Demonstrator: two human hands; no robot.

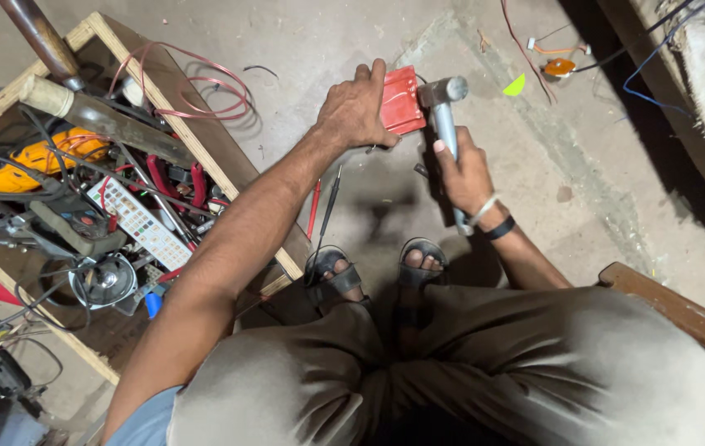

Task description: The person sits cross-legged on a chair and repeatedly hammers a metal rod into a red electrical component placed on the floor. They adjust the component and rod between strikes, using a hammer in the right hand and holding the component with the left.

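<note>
We see bare forearms, and our right wrist [493,219] carries a black band with a thin pale thread tied just above it. Loose greyish-khaki trousers [451,372] cover both knees, and a light blue shirt hem [144,423] shows at the left. Our feet wear dark open-toed sandals [377,268] with broad straps.

Bare concrete floor [352,41] under a wooden tool tray [228,157] and loose wires [550,49].

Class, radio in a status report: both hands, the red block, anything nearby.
Left hand grips red block. Right hand holds hammer, head beside block. Two screwdrivers on floor near feet.
</note>
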